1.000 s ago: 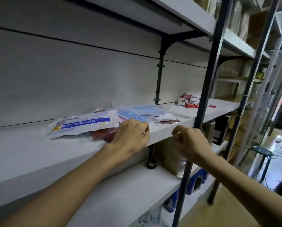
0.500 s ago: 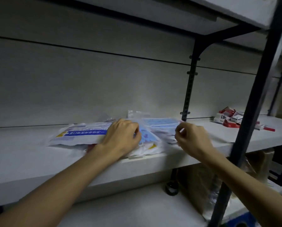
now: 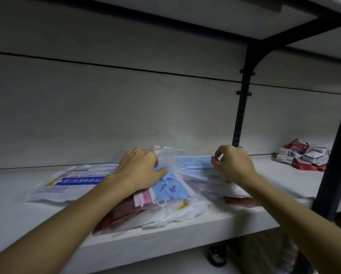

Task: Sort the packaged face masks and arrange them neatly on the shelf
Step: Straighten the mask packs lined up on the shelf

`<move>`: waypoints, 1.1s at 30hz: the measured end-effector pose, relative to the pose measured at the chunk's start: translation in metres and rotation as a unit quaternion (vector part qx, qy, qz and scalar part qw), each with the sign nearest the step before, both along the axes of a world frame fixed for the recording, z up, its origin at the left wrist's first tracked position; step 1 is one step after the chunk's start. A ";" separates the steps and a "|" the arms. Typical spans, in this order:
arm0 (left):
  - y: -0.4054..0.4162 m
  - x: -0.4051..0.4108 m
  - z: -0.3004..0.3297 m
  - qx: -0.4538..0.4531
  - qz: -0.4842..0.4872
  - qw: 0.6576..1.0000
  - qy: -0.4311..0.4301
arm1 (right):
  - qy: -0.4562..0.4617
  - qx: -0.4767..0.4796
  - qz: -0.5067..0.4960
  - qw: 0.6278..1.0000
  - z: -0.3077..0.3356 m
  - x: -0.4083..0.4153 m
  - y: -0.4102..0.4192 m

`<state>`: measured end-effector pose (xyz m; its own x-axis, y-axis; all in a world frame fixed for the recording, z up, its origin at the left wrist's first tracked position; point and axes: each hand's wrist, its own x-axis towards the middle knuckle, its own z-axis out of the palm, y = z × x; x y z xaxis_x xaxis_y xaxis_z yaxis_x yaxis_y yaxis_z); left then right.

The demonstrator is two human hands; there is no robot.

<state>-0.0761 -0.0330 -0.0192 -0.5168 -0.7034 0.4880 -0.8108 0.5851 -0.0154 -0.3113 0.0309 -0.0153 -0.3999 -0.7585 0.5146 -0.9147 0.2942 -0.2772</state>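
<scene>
Mid-frame on the shelf (image 3: pixel 264 173), the left hand (image 3: pixel 140 169) grips a blue patterned mask pack (image 3: pixel 170 184) running toward lower right. The right hand (image 3: pixel 233 165), curled, seemingly pinches the plain blue pack (image 3: pixel 195 162) just left of it. Perhaps six packs overlap, one big white bag (image 3: pixel 72 182) at left.

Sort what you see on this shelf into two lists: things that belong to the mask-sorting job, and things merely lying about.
Part of the job:
- blue patterned mask pack, gripped by the left hand
- plain blue mask pack, at the right hand
- white pack with blue band
- red packs
- shelf

Lying about:
- red and white small boxes
- black upright post
</scene>
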 end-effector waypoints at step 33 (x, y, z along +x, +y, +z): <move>0.055 -0.069 0.007 0.038 0.293 0.953 -0.067 | -0.402 -0.088 0.073 0.908 -0.002 -0.115 -0.024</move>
<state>-0.1452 0.0216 -0.0124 -0.0778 -0.9210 0.3818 -0.9925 0.0353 -0.1171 -0.4259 0.0065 -0.0173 -0.6026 -0.7673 0.2194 -0.4212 0.0723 -0.9041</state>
